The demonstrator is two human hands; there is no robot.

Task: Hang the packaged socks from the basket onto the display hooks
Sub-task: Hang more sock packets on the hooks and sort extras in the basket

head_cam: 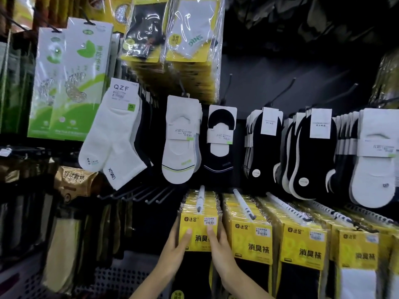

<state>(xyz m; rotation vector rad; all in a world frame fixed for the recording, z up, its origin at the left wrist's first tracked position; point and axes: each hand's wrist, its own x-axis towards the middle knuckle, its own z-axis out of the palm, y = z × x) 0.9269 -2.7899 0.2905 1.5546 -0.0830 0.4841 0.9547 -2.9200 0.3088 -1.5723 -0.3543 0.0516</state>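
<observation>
You hold the yellow-carded sock pack between both hands at the front of its row. Your left grip clasps the pack's left edge, thumb flat on the yellow card. Your right grip clasps the pack's right edge, thumb on the card just under the price sticker. Both are closed around the pack.

The white-capped display hook runs over the top of the pack, its tip right at the card's upper edge. You cannot tell whether the card is already threaded onto it.

Right of the pack hang more rows of the same yellow packs. Directly above it hang white no-show socks and black no-show socks. Up and left of it hang white QZF crew socks. Below and left of it lies a grey perforated panel.
</observation>
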